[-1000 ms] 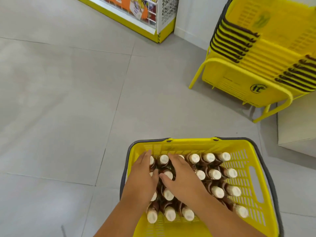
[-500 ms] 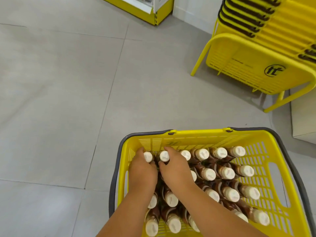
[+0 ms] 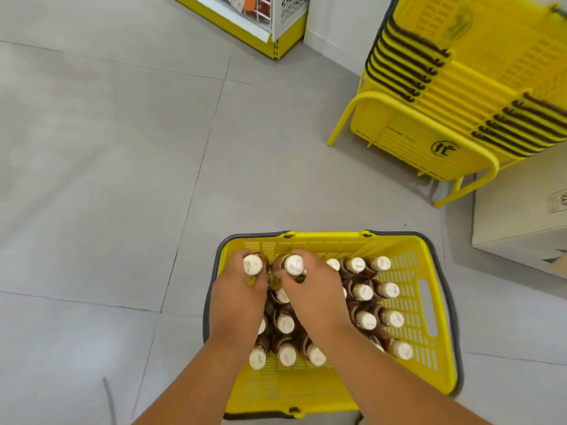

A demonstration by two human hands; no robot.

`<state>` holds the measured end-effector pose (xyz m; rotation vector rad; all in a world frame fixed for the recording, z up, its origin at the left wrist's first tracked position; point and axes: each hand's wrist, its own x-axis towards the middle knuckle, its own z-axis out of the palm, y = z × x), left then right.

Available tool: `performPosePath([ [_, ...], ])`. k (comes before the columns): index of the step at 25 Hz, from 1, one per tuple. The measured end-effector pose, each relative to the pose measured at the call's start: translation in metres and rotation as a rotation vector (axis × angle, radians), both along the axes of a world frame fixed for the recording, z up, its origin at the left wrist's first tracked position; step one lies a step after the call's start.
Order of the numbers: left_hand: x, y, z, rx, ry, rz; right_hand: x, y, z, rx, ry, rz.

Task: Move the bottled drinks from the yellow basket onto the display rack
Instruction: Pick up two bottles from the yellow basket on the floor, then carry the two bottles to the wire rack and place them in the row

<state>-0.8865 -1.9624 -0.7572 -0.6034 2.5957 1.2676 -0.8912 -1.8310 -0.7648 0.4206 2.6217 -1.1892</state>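
So, both hands in the yellow basket point(image 3: 334, 243), one bottle each.
Left hand point(image 3: 237, 297) grips a white-capped bottle point(image 3: 253, 265), right hand point(image 3: 313, 294) grips another bottle point(image 3: 293, 265), fingers curled around the necks at the basket's far-left corner; roughly sixteen caps visible.

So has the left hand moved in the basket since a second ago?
Yes. The left hand went from mid-basket toward the basket's far wall, now gripping a far-row bottle.

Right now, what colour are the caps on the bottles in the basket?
White or off-white caps on brown bottles, shown in the head view, the only one given.
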Motion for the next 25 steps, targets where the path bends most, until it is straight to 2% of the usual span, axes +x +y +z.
performPosePath([
  [4,0.003,-0.004,0.123,0.066,0.046,0.034,0.006,0.026,0.125,-0.048,0.069,0.006],
  [9,0.005,-0.002,0.308,0.162,0.104,-0.037,0.006,0.053,0.308,-0.005,0.122,0.071],
  [12,0.012,-0.003,0.416,0.171,0.153,-0.085,0.012,0.066,0.423,-0.048,0.165,0.077],
  [16,0.022,-0.012,0.552,0.164,0.262,-0.133,0.023,0.078,0.563,0.002,0.248,0.096],
  [19,0.029,-0.016,0.638,0.144,0.349,-0.169,0.038,0.080,0.646,0.004,0.319,0.066],
  [25,0.040,-0.029,0.772,0.303,0.468,-0.157,0.061,0.082,0.777,-0.139,0.487,0.015],
])
